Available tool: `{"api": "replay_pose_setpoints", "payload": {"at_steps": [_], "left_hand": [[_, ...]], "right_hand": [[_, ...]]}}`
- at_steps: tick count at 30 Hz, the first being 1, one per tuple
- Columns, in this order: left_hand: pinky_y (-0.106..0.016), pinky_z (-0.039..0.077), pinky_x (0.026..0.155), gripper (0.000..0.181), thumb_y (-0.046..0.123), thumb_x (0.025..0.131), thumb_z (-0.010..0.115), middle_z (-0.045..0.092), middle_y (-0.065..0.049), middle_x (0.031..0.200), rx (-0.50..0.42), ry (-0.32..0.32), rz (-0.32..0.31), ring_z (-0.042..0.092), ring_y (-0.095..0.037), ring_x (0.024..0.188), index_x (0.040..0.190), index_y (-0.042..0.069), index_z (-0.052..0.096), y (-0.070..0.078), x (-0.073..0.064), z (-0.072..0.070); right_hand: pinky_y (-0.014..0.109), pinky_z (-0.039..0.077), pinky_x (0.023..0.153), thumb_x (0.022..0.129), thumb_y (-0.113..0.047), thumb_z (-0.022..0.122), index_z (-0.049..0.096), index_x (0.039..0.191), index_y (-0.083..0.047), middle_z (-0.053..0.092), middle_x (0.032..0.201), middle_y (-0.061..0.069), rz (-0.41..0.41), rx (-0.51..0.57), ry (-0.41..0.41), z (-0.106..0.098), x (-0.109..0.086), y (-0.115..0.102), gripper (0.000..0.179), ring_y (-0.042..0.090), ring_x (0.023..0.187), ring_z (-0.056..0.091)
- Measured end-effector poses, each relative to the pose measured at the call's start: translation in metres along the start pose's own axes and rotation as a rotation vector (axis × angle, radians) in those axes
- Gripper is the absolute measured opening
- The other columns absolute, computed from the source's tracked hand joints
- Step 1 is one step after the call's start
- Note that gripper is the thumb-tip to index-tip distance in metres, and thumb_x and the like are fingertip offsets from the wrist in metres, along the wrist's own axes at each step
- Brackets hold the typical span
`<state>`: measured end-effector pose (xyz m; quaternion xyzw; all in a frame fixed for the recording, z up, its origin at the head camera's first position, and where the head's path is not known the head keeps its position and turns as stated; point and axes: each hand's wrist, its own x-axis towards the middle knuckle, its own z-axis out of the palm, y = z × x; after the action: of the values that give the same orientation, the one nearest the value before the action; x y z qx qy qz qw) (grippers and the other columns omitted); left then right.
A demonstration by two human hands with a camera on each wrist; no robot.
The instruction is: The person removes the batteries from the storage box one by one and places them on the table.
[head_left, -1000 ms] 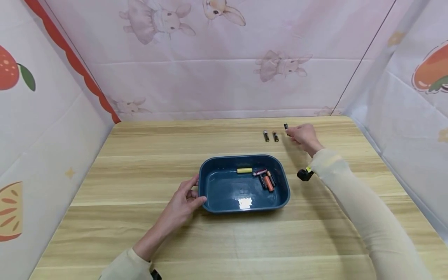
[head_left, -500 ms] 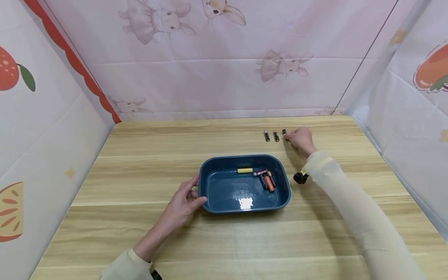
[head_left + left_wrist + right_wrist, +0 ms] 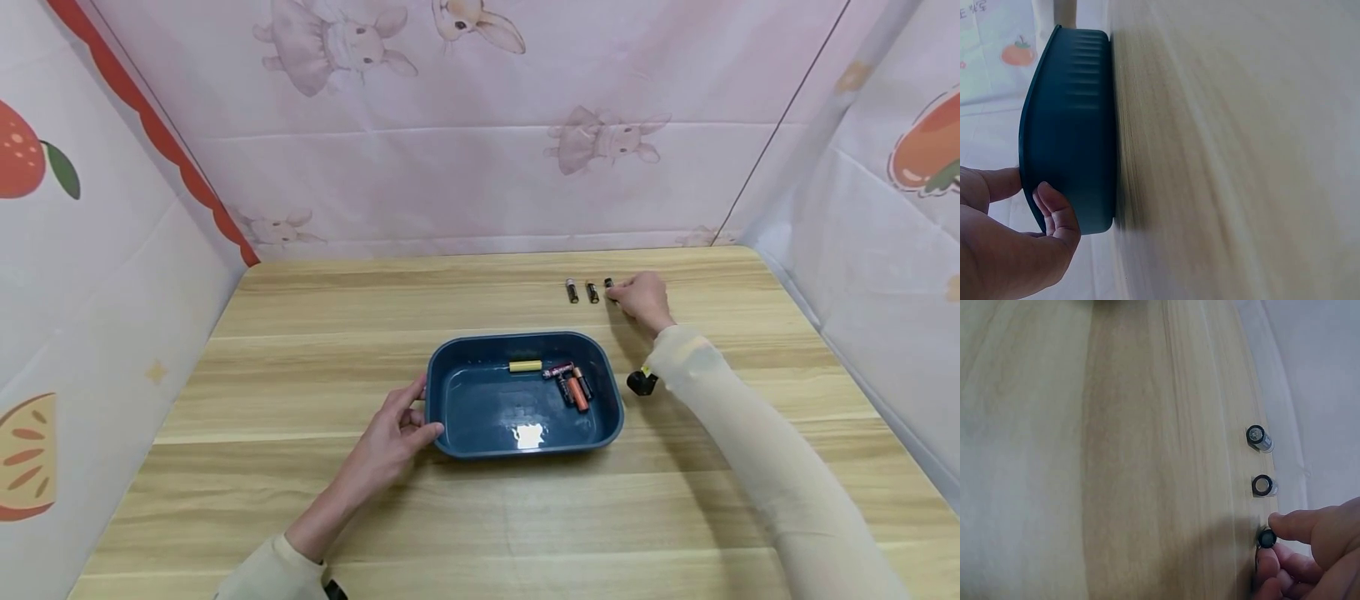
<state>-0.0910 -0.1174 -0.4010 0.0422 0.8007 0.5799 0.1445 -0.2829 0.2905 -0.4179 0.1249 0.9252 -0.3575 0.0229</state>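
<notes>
My left hand (image 3: 386, 437) grips the left end of a dark blue plastic tub (image 3: 480, 417), thumb at its front corner; in the left wrist view the curled fingers (image 3: 1057, 209) lie against the tub's outer wall. Near the table's back edge, my right hand (image 3: 643, 298) pinches a small black battery (image 3: 609, 284) between thumb and fingers. Seen from the right wrist, that battery (image 3: 1266, 537) lines up with two others, a silver-topped battery (image 3: 572, 291) and a copper-topped one (image 3: 592, 292), lying side by side to its left.
Inside the tub are a yellow battery (image 3: 525, 366) by the back wall and a cluster at the right: a purple battery (image 3: 557, 370), an orange one (image 3: 577, 394) and dark ones. Printed fabric walls (image 3: 450, 192) enclose the wooden table (image 3: 300, 400) at back and sides.
My right hand has come slightly nearer and left with its battery, bringing it level with the other two in a row. The left hand and tub have stayed put.
</notes>
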Motion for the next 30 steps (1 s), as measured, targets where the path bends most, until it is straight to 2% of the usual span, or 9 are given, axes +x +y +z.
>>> {"api": "replay_pose_setpoints", "payload": {"at_steps": [4,8,11,20,23,26,29,30], "left_hand": [[-0.019,0.050,0.077,0.075,-0.001,0.099,0.067,0.041,-0.019,0.144,0.004,-0.002,0.003,0.061,-0.021,0.096,0.162,0.003,0.027,0.000,0.000,0.000],[-0.018,0.050,0.078,0.076,-0.001,0.099,0.067,0.042,-0.019,0.144,0.007,-0.004,0.002,0.062,-0.021,0.096,0.163,0.003,0.026,0.000,-0.001,0.000],[-0.018,0.050,0.078,0.076,-0.001,0.099,0.067,0.042,-0.019,0.143,0.003,-0.006,0.002,0.062,-0.021,0.097,0.163,0.003,0.027,0.000,0.000,0.000],[-0.020,0.049,0.073,0.075,-0.002,0.099,0.067,0.041,-0.019,0.143,-0.019,-0.013,0.001,0.061,-0.022,0.095,0.162,0.003,0.027,0.000,0.000,0.000],[-0.020,0.049,0.073,0.075,-0.002,0.099,0.067,0.041,-0.019,0.143,-0.016,-0.014,0.001,0.061,-0.022,0.095,0.163,0.004,0.028,0.000,0.000,0.000],[-0.020,0.049,0.073,0.075,-0.001,0.099,0.067,0.042,-0.019,0.142,-0.012,-0.014,0.003,0.061,-0.022,0.095,0.163,0.004,0.028,0.000,0.001,0.000],[-0.020,0.049,0.073,0.075,-0.001,0.099,0.067,0.042,-0.019,0.142,-0.008,-0.016,0.008,0.061,-0.022,0.095,0.163,0.004,0.028,0.001,0.001,-0.001],[-0.020,0.049,0.072,0.075,-0.001,0.099,0.067,0.042,-0.019,0.142,-0.007,-0.016,0.008,0.061,-0.022,0.095,0.162,0.004,0.028,0.001,0.001,-0.001]], "right_hand": [[0.030,0.043,0.063,0.098,-0.024,0.071,0.079,0.089,0.004,0.073,0.072,0.010,0.008,0.000,0.003,0.001,0.003,0.001,0.030,0.013,0.056,0.050],[0.030,0.039,0.057,0.099,-0.028,0.070,0.074,0.070,-0.002,0.060,0.052,0.000,0.029,-0.011,-0.003,0.002,0.007,0.003,0.039,0.011,0.047,0.043],[0.030,0.036,0.053,0.101,-0.031,0.067,0.070,0.062,-0.005,0.052,0.047,-0.001,0.044,-0.011,-0.005,0.002,0.008,0.004,0.047,0.011,0.044,0.040],[0.026,0.032,0.044,0.103,-0.034,0.062,0.060,0.057,-0.007,0.049,0.045,-0.003,0.086,0.071,-0.020,0.000,0.006,0.003,0.054,0.009,0.040,0.037],[0.025,0.036,0.046,0.103,-0.033,0.061,0.067,0.068,-0.003,0.060,0.056,0.004,0.091,0.113,-0.026,-0.004,0.000,0.002,0.047,0.010,0.044,0.042],[0.025,0.042,0.054,0.104,-0.033,0.060,0.076,0.098,0.003,0.075,0.088,0.016,0.060,0.132,-0.025,-0.012,-0.009,-0.005,0.040,0.017,0.061,0.060],[0.026,0.047,0.060,0.105,-0.035,0.058,0.071,0.124,0.005,0.069,0.121,0.022,0.027,0.171,-0.026,-0.022,-0.020,-0.016,0.045,0.026,0.087,0.068],[0.025,0.049,0.061,0.105,-0.035,0.058,0.068,0.129,0.005,0.067,0.125,0.023,0.013,0.192,-0.028,-0.025,-0.023,-0.021,0.048,0.027,0.092,0.068]]}}
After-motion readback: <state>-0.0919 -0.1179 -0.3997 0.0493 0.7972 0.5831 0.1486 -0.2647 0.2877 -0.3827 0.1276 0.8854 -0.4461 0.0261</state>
